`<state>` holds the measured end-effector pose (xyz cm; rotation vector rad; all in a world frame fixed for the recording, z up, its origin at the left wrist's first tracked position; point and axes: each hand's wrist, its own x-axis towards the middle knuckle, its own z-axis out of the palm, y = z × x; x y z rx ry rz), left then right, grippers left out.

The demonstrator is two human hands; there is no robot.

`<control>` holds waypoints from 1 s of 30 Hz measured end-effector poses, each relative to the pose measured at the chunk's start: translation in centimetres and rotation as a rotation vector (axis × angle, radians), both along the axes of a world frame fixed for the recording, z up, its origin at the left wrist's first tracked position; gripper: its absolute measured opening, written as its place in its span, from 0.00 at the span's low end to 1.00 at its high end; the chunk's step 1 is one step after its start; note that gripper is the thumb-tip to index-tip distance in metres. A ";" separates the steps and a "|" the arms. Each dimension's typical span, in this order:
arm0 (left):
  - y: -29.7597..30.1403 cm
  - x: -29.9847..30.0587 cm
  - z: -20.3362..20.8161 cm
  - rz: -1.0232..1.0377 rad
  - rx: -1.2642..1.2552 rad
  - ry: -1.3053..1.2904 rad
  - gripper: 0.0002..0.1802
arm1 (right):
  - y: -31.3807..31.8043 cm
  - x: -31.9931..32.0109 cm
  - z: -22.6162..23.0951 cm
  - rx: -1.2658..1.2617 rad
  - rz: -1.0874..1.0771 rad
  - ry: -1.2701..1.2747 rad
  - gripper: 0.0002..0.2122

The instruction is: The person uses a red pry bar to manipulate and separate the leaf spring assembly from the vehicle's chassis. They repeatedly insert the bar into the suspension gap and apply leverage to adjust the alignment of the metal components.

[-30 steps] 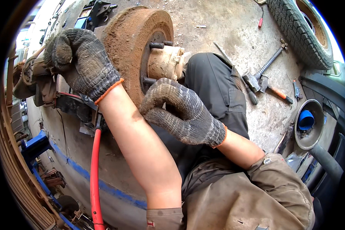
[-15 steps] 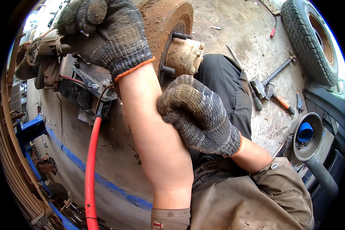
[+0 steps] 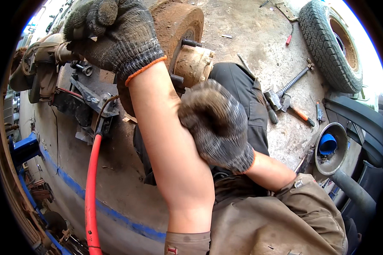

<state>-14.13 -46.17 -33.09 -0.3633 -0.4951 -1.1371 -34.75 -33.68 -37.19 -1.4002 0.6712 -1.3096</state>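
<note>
My left hand [image 3: 115, 36], in a dark grey knit glove with an orange cuff, is raised at the upper left with its fingers curled in. Whatever lies inside those fingers, if anything, is hidden. Beside it are a rusty brake drum [image 3: 172, 21] and a pale, dirty wheel hub [image 3: 193, 63] with dark studs. My right hand [image 3: 215, 125], gloved alike, is closed into a fist and rests against my bare left forearm. A dark smudge marks the skin by its knuckles, and its outline is blurred. Nothing shows in that fist.
Hammers [image 3: 300, 112] and a ribbed bar [image 3: 295, 80] lie on the concrete floor, right of my knee. Beyond stands a tyre [image 3: 327, 46]. A grey metal pan [image 3: 338, 165] holds a blue cup [image 3: 327, 144]. At left, a red tube [image 3: 92, 191] runs up to metal parts under an axle [image 3: 47, 53].
My whole view has shifted a little, so the floor items sit further left. My right fist has moved slightly along my left forearm, and a dark smudge now shows there. The left hand stays curled.
</note>
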 end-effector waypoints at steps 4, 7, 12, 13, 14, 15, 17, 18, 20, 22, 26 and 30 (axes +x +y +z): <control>0.2 -1.1 0.0 -0.042 0.015 0.105 0.17 | -4.0 2.6 0.9 -0.014 -0.072 0.095 0.08; 0.1 -0.6 0.1 -0.026 -0.003 0.098 0.17 | -3.6 1.6 1.0 -0.202 -0.031 0.214 0.09; 0.0 0.1 0.3 -0.019 0.076 0.106 0.19 | 1.5 -2.8 1.2 -0.065 0.250 0.287 0.09; -0.2 -0.6 0.3 -0.021 0.087 0.152 0.19 | 2.2 -3.8 1.2 -0.040 0.289 0.290 0.10; -0.2 -0.9 0.3 -0.016 0.094 0.202 0.19 | 2.8 -4.8 1.2 -0.018 0.335 0.295 0.10; -0.3 -0.7 0.4 0.012 0.086 0.199 0.18 | 3.2 -5.6 1.3 0.009 0.350 0.316 0.09; -0.2 -2.1 0.5 0.064 0.054 0.199 0.18 | 3.1 -6.4 1.1 0.084 0.394 0.283 0.08; 0.0 -2.8 0.7 0.092 0.038 0.199 0.18 | 3.0 -6.5 1.2 0.122 0.416 0.266 0.07; 0.8 -2.0 1.1 0.055 -0.030 0.240 0.17 | 1.5 -5.4 1.3 0.014 0.324 0.217 0.06; -0.1 -2.7 0.5 0.010 -0.044 0.282 0.17 | -0.9 -3.9 0.5 -0.017 0.146 0.191 0.06; 0.8 -2.9 0.5 0.007 -0.005 0.275 0.17 | -3.3 -0.8 1.5 -0.122 0.051 0.198 0.07; -0.2 -1.0 -0.7 -0.043 -0.016 0.213 0.24 | -2.2 -1.7 1.3 -0.179 0.185 0.292 0.08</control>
